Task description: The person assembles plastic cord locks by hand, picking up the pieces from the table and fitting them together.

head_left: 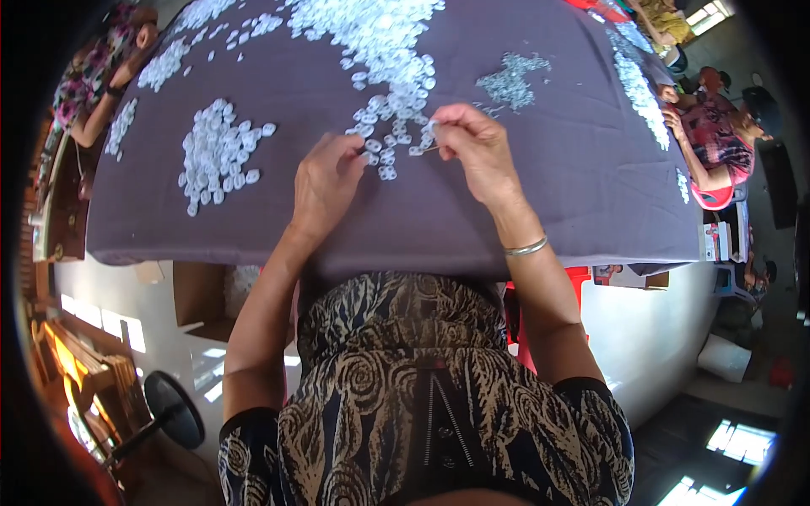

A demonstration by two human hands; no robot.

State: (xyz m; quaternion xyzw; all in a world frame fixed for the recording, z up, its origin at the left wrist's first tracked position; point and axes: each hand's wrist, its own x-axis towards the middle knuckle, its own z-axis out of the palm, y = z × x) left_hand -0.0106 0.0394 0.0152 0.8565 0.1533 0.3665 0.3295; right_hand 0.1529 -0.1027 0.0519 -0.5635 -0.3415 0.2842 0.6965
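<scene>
Small white translucent plastic pieces (388,156), roundish with a hole or mark in the middle, lie loose on the dark tablecloth between my two hands. My left hand (327,184) is at their left edge, thumb and fingers curled together; what is between the fingertips, if anything, is too small to make out. On the other side, my right hand (477,152) pinches something thin and yellowish, like a short stick (430,150), pointing left toward the pieces. A white piece shows right by its fingertips. A bangle is on my right wrist.
A pile of white pieces (218,152) lies to the left, and a larger heap (363,34) spreads at the far middle. Tiny grey-green bits (513,82) lie right of centre. Other people sit at the left and right table sides. A cardboard box (202,295) stands below.
</scene>
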